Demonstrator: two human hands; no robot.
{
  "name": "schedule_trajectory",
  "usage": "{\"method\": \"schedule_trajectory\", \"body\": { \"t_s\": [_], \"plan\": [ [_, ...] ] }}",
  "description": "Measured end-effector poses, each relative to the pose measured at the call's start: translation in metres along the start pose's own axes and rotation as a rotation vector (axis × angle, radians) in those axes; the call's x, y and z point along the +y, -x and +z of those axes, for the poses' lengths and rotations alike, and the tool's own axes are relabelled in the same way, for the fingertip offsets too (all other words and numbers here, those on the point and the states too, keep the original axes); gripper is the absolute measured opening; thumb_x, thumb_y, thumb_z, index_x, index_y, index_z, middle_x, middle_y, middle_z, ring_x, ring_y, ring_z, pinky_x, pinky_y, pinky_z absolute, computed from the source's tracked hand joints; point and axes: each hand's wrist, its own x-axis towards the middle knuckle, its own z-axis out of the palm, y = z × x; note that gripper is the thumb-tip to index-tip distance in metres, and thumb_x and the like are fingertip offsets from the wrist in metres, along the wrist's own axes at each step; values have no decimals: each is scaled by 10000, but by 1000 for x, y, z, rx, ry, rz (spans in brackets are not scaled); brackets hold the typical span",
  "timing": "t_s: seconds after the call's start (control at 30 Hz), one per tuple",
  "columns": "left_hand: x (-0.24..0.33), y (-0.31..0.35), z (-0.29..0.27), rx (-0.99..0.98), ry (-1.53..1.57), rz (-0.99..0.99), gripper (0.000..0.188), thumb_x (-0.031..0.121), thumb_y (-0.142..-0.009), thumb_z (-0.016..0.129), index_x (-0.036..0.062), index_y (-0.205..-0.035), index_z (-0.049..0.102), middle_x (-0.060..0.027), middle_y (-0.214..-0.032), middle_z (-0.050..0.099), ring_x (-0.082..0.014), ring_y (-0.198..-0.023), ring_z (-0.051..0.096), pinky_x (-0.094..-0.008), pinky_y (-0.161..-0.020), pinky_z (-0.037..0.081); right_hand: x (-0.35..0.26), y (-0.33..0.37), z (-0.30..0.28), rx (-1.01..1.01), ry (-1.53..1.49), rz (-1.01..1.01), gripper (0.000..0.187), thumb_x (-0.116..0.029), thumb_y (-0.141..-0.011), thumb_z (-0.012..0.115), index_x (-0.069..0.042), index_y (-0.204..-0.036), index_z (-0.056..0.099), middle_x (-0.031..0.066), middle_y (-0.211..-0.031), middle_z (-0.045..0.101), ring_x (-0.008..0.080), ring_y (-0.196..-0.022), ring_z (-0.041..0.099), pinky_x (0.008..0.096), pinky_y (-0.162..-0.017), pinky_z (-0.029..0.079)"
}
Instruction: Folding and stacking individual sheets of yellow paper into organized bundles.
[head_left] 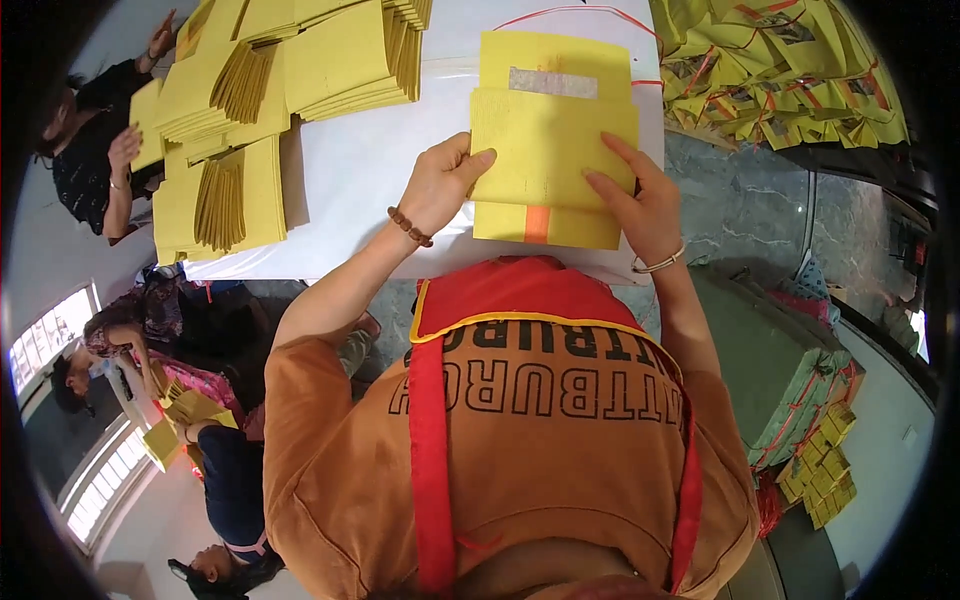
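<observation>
A stack of yellow paper (552,150) is held over the near edge of the white table. Longer yellow sheets (585,228) stick out past it at top and bottom, showing a silvery patch (555,83) above and an orange stripe (537,224) below. My left hand (447,180) grips the stack's left edge, thumb on top and the other fingers partly hidden. At the right edge, my right hand (643,198) holds it with fingers and thumb resting on the upper face.
Folded yellow paper bundles (225,190) are piled on the white table (370,190) at left. Yellow packets with red ties (790,75) lie at far right. Big green wrapped bundles (750,370) stand to my right. Several people (100,160) handle yellow paper at left.
</observation>
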Motion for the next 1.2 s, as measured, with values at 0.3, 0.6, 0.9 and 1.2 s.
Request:
{"method": "schedule_trajectory", "body": {
  "t_s": [0.3,0.6,0.9,1.2],
  "plan": [
    [0,-6,0,11,74,-62,177,162,-874,581,17,-838,485,3,-629,530,-37,-538,438,-216,-459,334,5,-4,4,-15,-31,111,425,-144,-771,694,-6,-1157,581,154,-999,645,208,-898,632,284,-780,482],
    [1,-5,-4,-20,247,-97,244,125,-880,590,60,-992,384,-74,-688,626,-74,-569,569,-200,-463,404,7,-5,8,9,-41,120,433,-150,-764,691,-12,-1160,581,160,-1006,643,222,-897,635,293,-775,483],
    [6,2,4,63,297,-96,302,140,-884,592,62,-1075,372,-34,-624,597,-66,-497,509,-206,-434,362,8,-5,11,45,49,107,434,-179,-759,689,-38,-1156,587,172,-970,635,282,-868,627,332,-754,482],
    [35,8,28,208,-1044,823,410,234,-812,625,48,-1163,521,-148,-1206,495,-324,-1124,440,-424,-891,355,8,-5,12,60,37,119,437,-191,-752,694,-37,-1148,590,172,-974,634,290,-866,627,341,-738,484]
  ]
}}
